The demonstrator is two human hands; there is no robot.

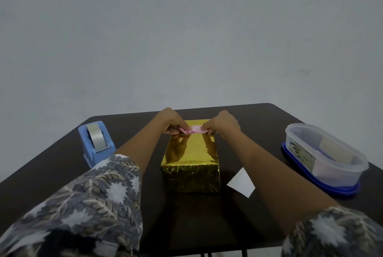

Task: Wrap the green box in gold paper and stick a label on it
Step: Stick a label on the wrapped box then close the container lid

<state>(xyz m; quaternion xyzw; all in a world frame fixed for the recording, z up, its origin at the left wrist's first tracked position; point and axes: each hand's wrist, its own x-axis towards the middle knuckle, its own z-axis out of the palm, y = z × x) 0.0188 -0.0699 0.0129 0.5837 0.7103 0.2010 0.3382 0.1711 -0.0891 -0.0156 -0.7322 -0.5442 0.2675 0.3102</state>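
Label [194,129], one, is pinched by left hand [173,121] and right hand [223,123] over one box [190,159].

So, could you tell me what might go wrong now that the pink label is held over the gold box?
The pink label looks bowed between the left hand and right hand pinching its ends, so it may fold onto itself or go on creased. It sits near the far edge of the gold box, so it could land crooked or off-centre.

Glossy crinkled gold foil wrapping [190,161]; matt dark table [51,165].
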